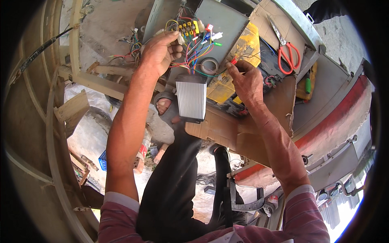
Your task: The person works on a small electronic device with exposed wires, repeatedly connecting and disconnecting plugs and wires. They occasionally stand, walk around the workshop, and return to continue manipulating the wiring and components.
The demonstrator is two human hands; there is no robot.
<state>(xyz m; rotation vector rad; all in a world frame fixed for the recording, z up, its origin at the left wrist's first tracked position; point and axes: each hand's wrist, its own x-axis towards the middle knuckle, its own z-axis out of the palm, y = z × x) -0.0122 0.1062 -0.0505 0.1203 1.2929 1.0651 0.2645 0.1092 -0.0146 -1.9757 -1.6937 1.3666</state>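
Note:
My left hand [160,50] is closed on a small white plug connector [180,39], close by a yellow terminal block [187,27] with wires on it. Between thumb and fingers, my right hand [247,81] pinches a small red connector [234,61] with thin wires. A silver finned controller box [191,99] sits between my forearms. Its coloured wires [194,58] fan out upward to several white, blue, red and green plugs [208,35] on a grey metal panel [221,20]. A roll of tape [209,65] lies beside these wires, left of my right hand.
Red-handled scissors [288,56] lie on cardboard [263,14] at the upper right. Yellow-topped, dusty units [247,42] sit below my right hand's level. A green-handled tool [308,84] rests farther right. Loose wiring [133,48] hangs left of my left hand, near a metal frame [75,36].

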